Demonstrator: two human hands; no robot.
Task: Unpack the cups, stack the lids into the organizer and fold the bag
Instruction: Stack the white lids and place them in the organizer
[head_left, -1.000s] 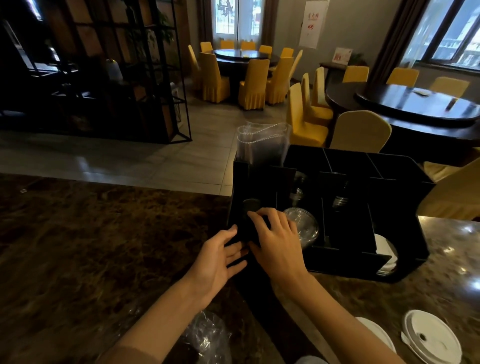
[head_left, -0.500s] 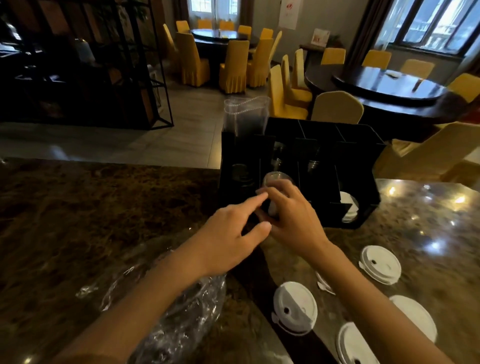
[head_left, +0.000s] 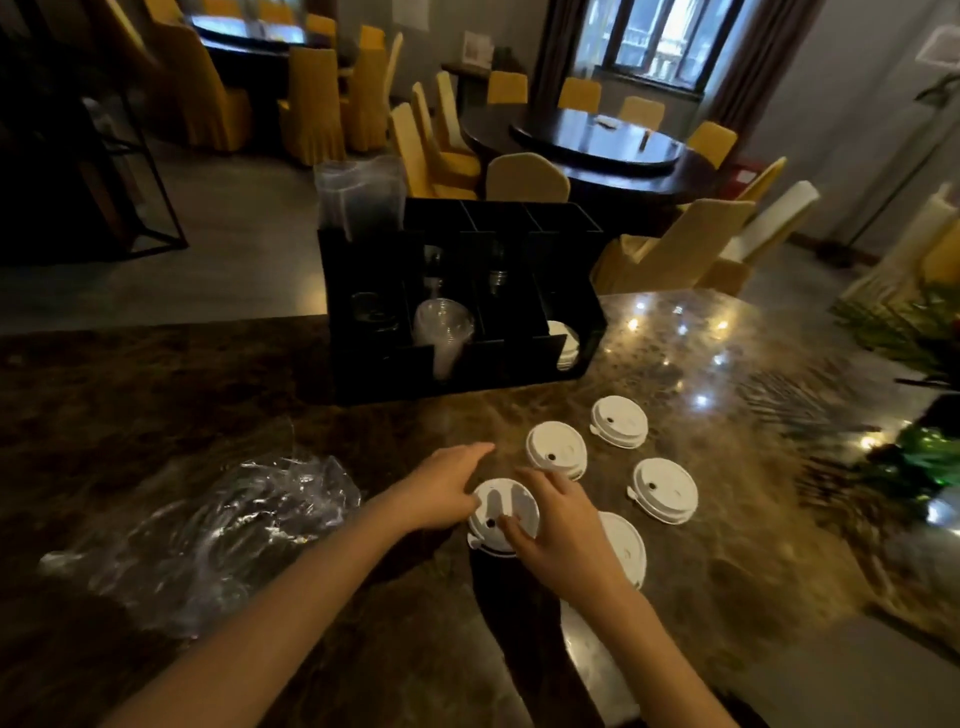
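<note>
A white lid (head_left: 501, 512) lies on the dark marble counter between my hands. My left hand (head_left: 447, 488) touches its left rim, and my right hand (head_left: 558, 530) lies over its right side with fingers spread. Three more white lids (head_left: 556, 449) (head_left: 618, 421) (head_left: 665, 490) lie loose to the right. Another lid (head_left: 626, 548) is partly hidden under my right wrist. The black organizer (head_left: 519, 369) stands behind, with clear cups (head_left: 441, 332) in a front slot and stacked white lids (head_left: 565, 344) in the right one. The crumpled clear bag (head_left: 208, 525) lies at left.
A tall stack of clear cups (head_left: 358, 200) rises from the organizer's back left corner. Green foliage with small lights (head_left: 904, 457) crowds the counter's right end. Beyond the counter are round dark tables (head_left: 597, 145) and yellow chairs (head_left: 524, 179).
Both hands have pulled back from the organizer's front slots to a white lid on the counter. The view has tilted down and to the right, which brings the loose lids and the bag into view.
</note>
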